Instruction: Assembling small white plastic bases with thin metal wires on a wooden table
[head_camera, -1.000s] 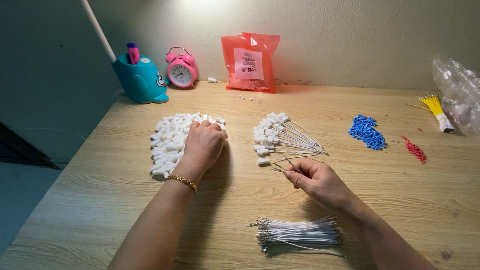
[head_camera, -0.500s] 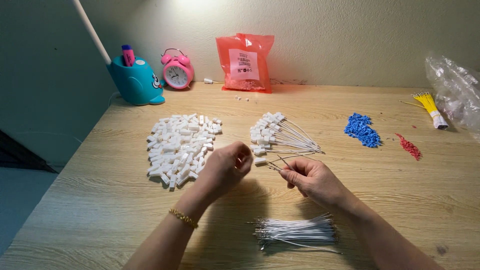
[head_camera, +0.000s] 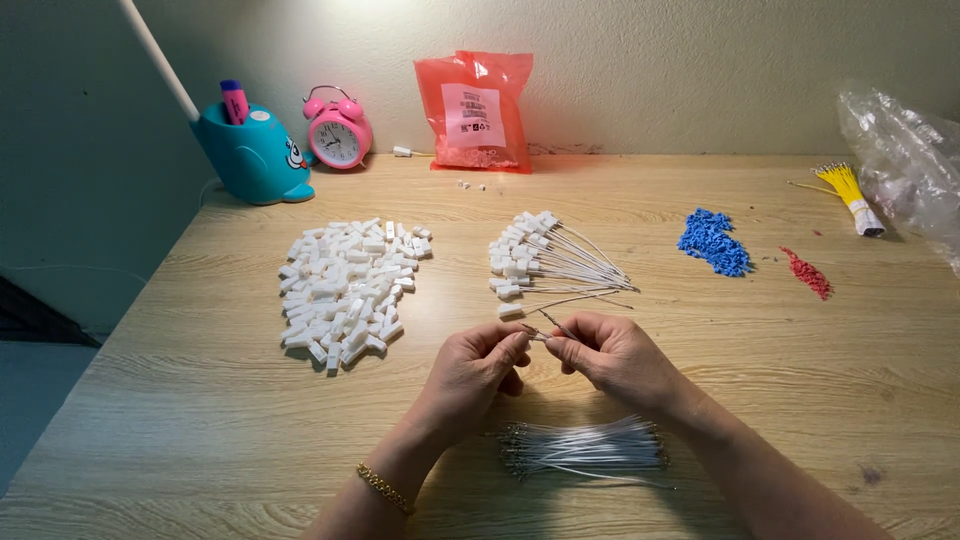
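Your left hand (head_camera: 470, 368) and right hand (head_camera: 612, 352) meet, each grip pinched narrow on one thin wire (head_camera: 552, 326); white plugs (head_camera: 345, 288) lie left, a wire bundle (head_camera: 585, 447) beneath.

white connectors (head_camera: 345, 290), pink clock (head_camera: 338, 135), blue beads (head_camera: 714, 241), red bag (head_camera: 474, 110)

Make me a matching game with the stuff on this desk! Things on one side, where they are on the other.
Things:
1. alarm clock
2. white connector pile
3. blue bead pile
4. bundle of white wires

Places:
A. right part of the desk
B. beneath the two hands
C. at the back by the wall
D. left of the hands

Pairs: 1-C, 2-D, 3-A, 4-B
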